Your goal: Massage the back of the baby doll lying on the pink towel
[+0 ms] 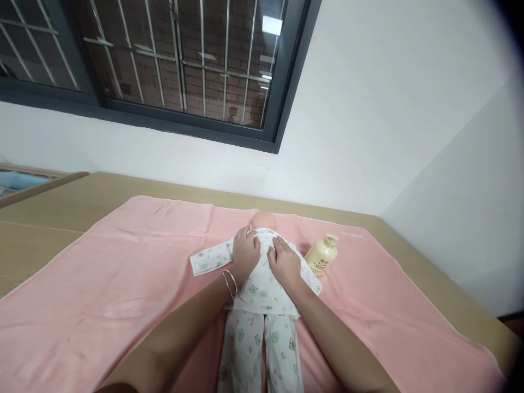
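Observation:
A baby doll (264, 220) lies stretched out on a pink blanket, its bald head at the far end. White pyjamas with a small green and brown print cover it: a top (262, 286) and trousers (282, 349). My left hand (245, 252) rests over the shoulder on the left, fingers laid along the cloth, two thin bangles on the wrist. On the upper right of the top lies my right hand (285, 262), its fingers extended toward the doll's neck. One sleeve (210, 257) sticks out to the left. Whether the doll faces up or down I cannot tell.
A cream pump bottle (322, 254) stands right of the doll on the pink blanket (123, 284). Beneath is a wooden tabletop (45, 237), against a white wall (347, 136). A dark-framed window (180, 65) with metal bars is above. Something blue (20, 180) sits at far left.

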The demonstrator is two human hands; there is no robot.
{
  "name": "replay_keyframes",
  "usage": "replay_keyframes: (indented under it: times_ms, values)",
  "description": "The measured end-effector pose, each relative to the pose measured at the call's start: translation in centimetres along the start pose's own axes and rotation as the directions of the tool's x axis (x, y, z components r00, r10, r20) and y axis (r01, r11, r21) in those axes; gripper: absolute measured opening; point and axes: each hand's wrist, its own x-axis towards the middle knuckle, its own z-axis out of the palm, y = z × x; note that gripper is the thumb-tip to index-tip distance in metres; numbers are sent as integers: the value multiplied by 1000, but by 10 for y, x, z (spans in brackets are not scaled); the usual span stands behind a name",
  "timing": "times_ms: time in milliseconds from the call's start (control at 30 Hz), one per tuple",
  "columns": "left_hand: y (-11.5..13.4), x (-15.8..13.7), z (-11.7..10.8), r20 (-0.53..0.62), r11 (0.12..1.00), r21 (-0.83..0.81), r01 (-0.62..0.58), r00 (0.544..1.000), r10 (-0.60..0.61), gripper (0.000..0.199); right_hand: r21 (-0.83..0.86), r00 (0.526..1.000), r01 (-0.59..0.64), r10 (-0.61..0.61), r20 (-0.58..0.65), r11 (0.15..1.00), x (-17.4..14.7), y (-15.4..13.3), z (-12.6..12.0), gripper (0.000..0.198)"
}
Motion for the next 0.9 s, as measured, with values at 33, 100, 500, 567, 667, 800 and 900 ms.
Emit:
replay_keyframes:
  times_ms: [33,100,500,567,667,800,900]
  values:
    - [1,-2,1,-22,999,-4,-34,999,34,27,-28,1000,-1,1,7,1000,1,-1,-2,42]
    - [1,-8,2,-53,997,-21,-69,996,68,26,-50,1000,2,-1,28,999,7,-3,-5,39]
    - [-5,-21,6,96,997,8,-73,993,72,45,95,987,20,-35,156,995,24,10,6,47]
    - [-4,-19,4,140,995,5,-102,985,100,46,121,982,41,-63,179,992,24,14,7,49]
    - [-2,-16,1,173,983,-5,-184,968,182,44,119,981,71,-91,173,990,23,16,7,49]
    - [0,-16,-4,110,961,-22,-275,955,276,37,72,986,87,-96,137,994,17,4,1,45]
    - [2,-20,-6,26,958,-10,-285,958,286,31,-1,988,94,-94,126,996,9,-10,-8,43]
